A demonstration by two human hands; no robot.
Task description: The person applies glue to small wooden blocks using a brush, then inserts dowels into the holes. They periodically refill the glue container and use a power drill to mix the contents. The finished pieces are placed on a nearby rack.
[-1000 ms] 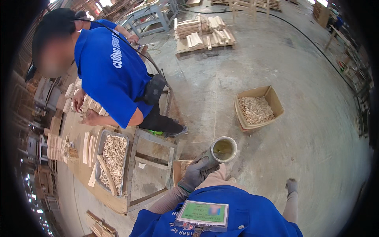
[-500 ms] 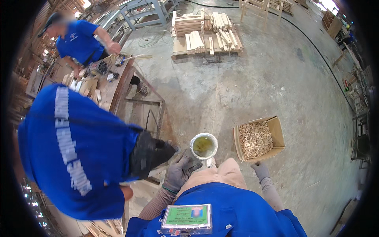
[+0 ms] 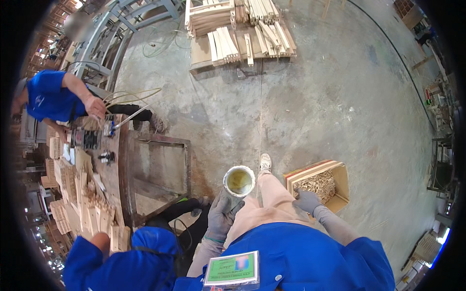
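My gloved left hand is closed on the near side of a small white tub, partly under it. Yellowish-green liquid lies inside the tub, and its pale rim looks crusted. At my right, a cardboard box contains many small wooden dowel-like pieces. My gloved right hand is closed over the near rim of this box, its fingertips partly hidden against the wooden pieces. The box appears tilted beside my right leg.
A co-worker in blue bends close at my left. Another person works across a bench carrying wood pieces and clamps. The bench's metal frame juts toward my path. Stacked wooden slats lie on a pallet ahead.
My right hand has shifted from below the box onto its near rim, and the box looks more tilted. The near co-worker now appears lower. My view has moved forward, with one foot stretched out ahead.
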